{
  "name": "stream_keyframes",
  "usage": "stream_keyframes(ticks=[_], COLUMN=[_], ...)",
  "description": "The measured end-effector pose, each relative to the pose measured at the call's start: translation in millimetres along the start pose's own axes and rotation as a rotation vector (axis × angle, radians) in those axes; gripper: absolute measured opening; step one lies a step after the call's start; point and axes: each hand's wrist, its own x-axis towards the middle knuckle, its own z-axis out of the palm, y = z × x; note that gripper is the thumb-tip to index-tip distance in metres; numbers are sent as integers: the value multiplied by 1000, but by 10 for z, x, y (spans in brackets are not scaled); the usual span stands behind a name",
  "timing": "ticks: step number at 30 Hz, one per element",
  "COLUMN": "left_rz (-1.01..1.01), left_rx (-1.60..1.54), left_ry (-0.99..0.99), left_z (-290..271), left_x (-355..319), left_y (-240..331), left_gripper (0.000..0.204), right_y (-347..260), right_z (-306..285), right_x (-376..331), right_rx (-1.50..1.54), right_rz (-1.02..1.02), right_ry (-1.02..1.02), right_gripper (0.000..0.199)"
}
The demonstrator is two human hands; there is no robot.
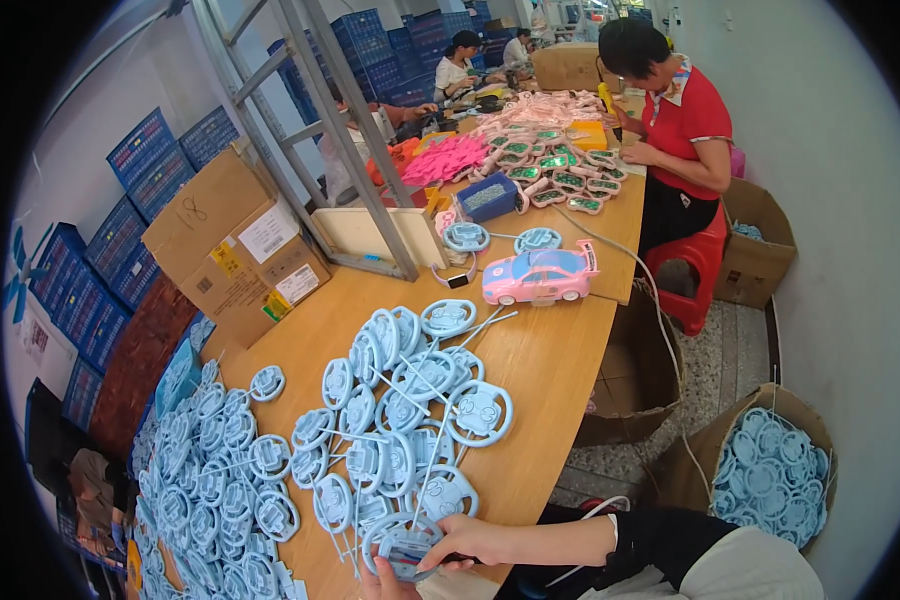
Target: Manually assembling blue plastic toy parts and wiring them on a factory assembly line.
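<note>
Low in the view, a light blue plastic toy steering wheel (407,546) is held up at the table's edge. My left hand (384,582) grips its left rim, with the thumb and fingers around it. From the right, my right hand (466,541) reaches over the wheel's middle with fingers closed. A small dark thing shows beneath those fingers; its kind cannot be made out. Just beyond my hands lies a loose pile of similar steering wheels (480,412), several with thin pale blue stems. A larger heap of blue wheel parts (205,480) spreads along the left.
A pink and blue toy car (540,275) stands on the wooden table (530,350). Behind it are a blue bin (490,200) and pink-framed parts (570,180). A metal frame (370,150) rises beside a cardboard box (235,245). Right, a carton holds blue parts (770,470). A red-shirted person (685,130) works beyond.
</note>
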Motion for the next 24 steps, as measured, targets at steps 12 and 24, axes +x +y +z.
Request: stream_keyframes(ticks=[12,24], left_rz=[-240,-112], left_rx=[-563,-780], left_ry=[20,87], left_z=[1,-133], left_x=[43,122], left_y=[-153,-400], left_gripper=[36,30], right_y=[88,-74], right_z=[11,165], right_x=[6,90], right_rx=[-4,-275], right_rz=[-79,-6], right_ry=[31,94], right_gripper=[35,36])
